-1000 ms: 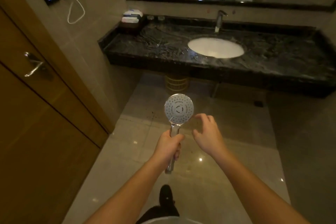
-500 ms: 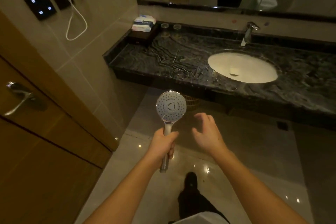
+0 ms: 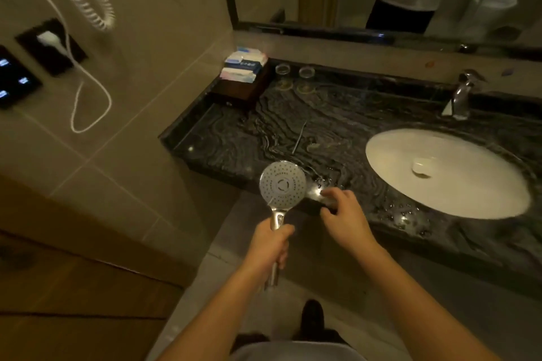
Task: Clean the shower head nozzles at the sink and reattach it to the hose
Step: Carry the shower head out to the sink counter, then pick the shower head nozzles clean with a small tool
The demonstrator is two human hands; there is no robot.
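Note:
My left hand (image 3: 271, 245) grips the chrome handle of the shower head (image 3: 282, 184), holding it upright with the round nozzle face toward me, just before the counter's front edge. My right hand (image 3: 344, 218) hovers to the right of the head with loosely curled fingers and holds nothing. The white oval sink (image 3: 445, 173) is set into the black marble counter (image 3: 249, 138) to the right, with a chrome faucet (image 3: 462, 97) behind it. No hose is in view.
A thin metal pin (image 3: 299, 138) lies on the counter left of the sink. A dark tray of wrapped toiletries (image 3: 242, 76) and two glasses (image 3: 294, 70) stand at the back left. A coiled white cord (image 3: 88, 3) hangs on the left wall; a mirror is above.
I have stepped closer to the counter, so the sink now lies just ahead to the right. The shower head stays in my left hand, and my right hand remains beside it.

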